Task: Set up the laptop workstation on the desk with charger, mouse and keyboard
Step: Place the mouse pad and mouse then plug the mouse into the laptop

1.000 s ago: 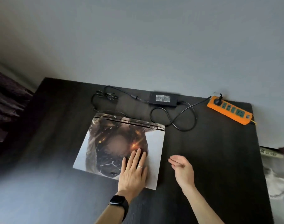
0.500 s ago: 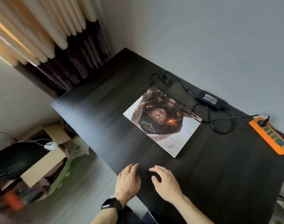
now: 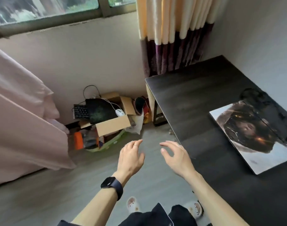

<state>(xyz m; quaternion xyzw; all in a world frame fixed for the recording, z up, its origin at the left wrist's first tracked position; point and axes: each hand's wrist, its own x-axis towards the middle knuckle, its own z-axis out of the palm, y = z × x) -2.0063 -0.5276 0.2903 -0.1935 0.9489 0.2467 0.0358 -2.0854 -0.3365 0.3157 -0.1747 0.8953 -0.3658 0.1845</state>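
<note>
The closed laptop (image 3: 247,136), its lid covered by a picture skin, lies on the dark desk (image 3: 196,98) at the right. A black charger cable (image 3: 253,95) curls on the desk just beyond it. On the floor by the wall, a cardboard box (image 3: 113,124) holds a black keyboard (image 3: 80,111), a dark mouse pad (image 3: 100,111) and a white mouse (image 3: 120,112) with a white cord. My left hand (image 3: 131,157), with a ring and a black watch on the wrist, hangs open over the floor. My right hand (image 3: 177,159) is open beside the desk's near corner.
A pink cloth (image 3: 23,121) hangs at the left. Striped curtains (image 3: 173,35) hang behind the desk's far corner under a window. Bags and clutter (image 3: 90,141) surround the box. Grey floor (image 3: 58,193) lies between me and the box.
The view has swung left from the desk to the floor and the box. Both hands have left the laptop and desk and now hover open over the floor.
</note>
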